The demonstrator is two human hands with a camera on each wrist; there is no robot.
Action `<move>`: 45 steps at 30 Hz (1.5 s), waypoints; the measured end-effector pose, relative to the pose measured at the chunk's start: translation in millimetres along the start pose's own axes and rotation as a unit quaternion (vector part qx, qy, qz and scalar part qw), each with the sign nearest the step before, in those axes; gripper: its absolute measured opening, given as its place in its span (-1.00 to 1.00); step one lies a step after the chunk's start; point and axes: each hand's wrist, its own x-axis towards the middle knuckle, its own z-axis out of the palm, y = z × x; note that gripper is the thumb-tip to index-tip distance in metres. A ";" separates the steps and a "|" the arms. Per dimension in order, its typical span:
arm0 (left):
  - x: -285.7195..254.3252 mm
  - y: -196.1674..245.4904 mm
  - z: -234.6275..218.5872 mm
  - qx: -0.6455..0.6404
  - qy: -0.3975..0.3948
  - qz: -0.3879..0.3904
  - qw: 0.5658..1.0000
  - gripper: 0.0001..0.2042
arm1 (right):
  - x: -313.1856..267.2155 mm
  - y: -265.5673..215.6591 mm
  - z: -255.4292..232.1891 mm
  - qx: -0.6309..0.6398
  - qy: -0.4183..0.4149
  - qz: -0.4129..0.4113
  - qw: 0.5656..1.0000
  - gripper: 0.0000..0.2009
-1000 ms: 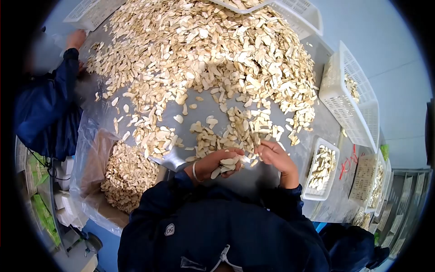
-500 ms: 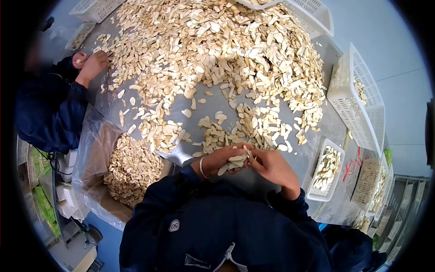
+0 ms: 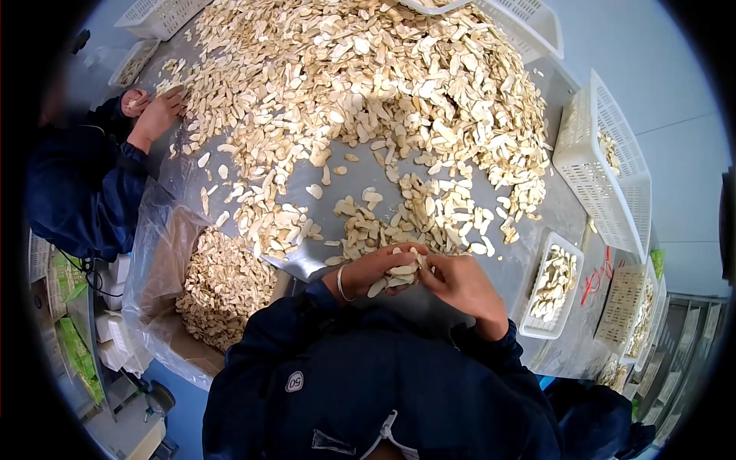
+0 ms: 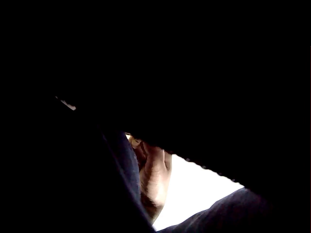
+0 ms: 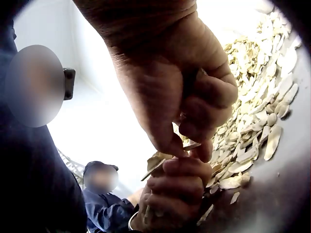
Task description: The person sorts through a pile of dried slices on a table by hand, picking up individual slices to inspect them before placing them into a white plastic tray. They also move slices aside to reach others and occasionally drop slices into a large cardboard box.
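Observation:
My left hand (image 3: 369,272), with a white band at the wrist, grips several pale dried slices (image 3: 399,274) in the head view. Beside it my right hand (image 3: 465,287) has its fingers bent and meets the left hand's fingertips. In the right wrist view the right hand (image 5: 177,82) pinches a thin slice (image 5: 191,146) between thumb and finger, just above the curled left hand (image 5: 177,194). Loose slices (image 3: 368,233) lie on the table in front of both hands. Mostly dark, the left wrist view shows only part of a hand (image 4: 155,179).
A large slice heap (image 3: 345,69) covers the grey table's (image 3: 310,253) far side. At left stand a plastic-lined box (image 3: 203,353) of slices and another person (image 3: 84,184). At right are a small white tray (image 3: 543,331), red scissors-like handles (image 3: 590,286) and white baskets (image 3: 579,146).
Since a second ago my right hand has come in against the left, and the view has shifted. The other person's hands have moved to the heap's left edge. Little differs from half a second ago.

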 end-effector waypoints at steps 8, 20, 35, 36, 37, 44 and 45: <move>0.1 -0.8 0.5 -0.010 -0.002 0.002 1.000 -0.57 | -0.5 -1.9 0.0 0.001 0.004 -0.004 1.000 -0.75; -0.1 -0.9 3.4 -0.003 0.016 -0.004 1.000 -0.57 | -1.2 -6.7 -1.8 -0.009 0.008 -0.004 1.000 -0.77; -1.0 2.1 6.6 0.019 0.022 0.000 1.000 -0.57 | -1.7 -9.6 -2.5 -0.021 0.012 0.008 1.000 -0.77; -1.7 2.9 7.6 0.024 0.017 0.004 1.000 -0.57 | -1.8 -9.3 -2.7 -0.021 0.017 0.010 1.000 -0.77; -2.5 3.9 8.7 0.030 0.011 0.008 0.999 -0.57 | -1.8 -9.1 -2.9 -0.021 0.022 0.012 0.999 -0.77; -1.9 -6.0 12.8 0.054 0.068 0.039 0.995 -0.61 | 0.1 -14.0 -6.2 -0.023 0.017 -0.006 1.000 -0.74; -1.6 -5.8 14.0 0.063 0.078 0.042 0.994 -0.62 | 0.4 -13.0 -5.8 -0.027 0.015 -0.013 0.999 -0.74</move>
